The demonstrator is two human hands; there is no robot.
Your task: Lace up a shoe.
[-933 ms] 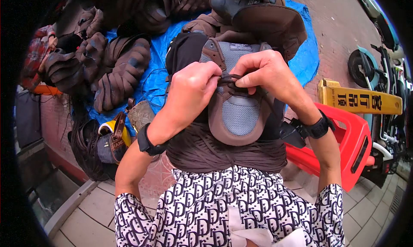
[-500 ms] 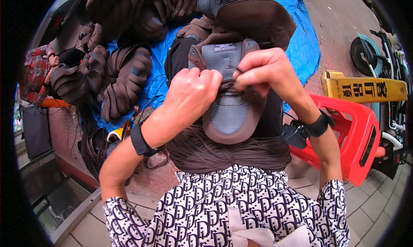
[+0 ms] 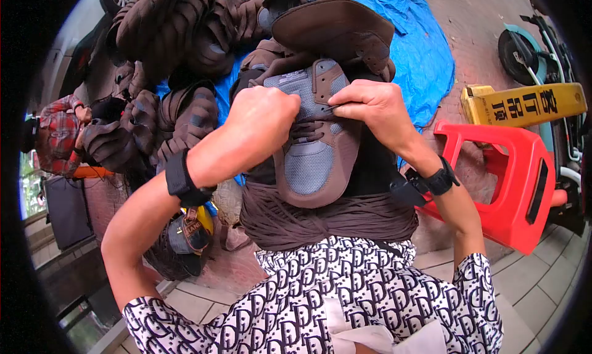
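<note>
One upper (image 3: pixel 305 169), brown with a grey mesh toe, lies on the person's lap, toe toward the body, just under the fingers of both hands. The right hand (image 3: pixel 375 107) has thumb and forefinger nearly closed, apparently pinching one thin dark lace (image 3: pixel 331 109) at the right-hand flap (image 3: pixel 328 83). The left hand (image 3: pixel 265 117) is curled over the opposite side; its fingertips are hidden, so I cannot tell what it holds.

A moment ago the two hands were close together over the middle; now the right fingers have moved off to the right, leaving the laced rows (image 3: pixel 305 132) in view between them. The work seems to have passed to the right-hand holes.

Nearer the body than the fingers lies one bundle (image 3: pixel 327 224) of dark cords, too tangled to count. Beyond the fingers is one large curved brown piece (image 3: pixel 333 27), then one blue sheet (image 3: pixel 425 52). Ahead and left of the left fingers are heaps (image 3: pixel 163 30) of stacked uppers, too overlapped to count. Well right of the right fingers stand one red stool (image 3: pixel 524 194) and one yellow bar (image 3: pixel 524 106). Far left sits one co-worker (image 3: pixel 60 135) in a checked shirt.
</note>
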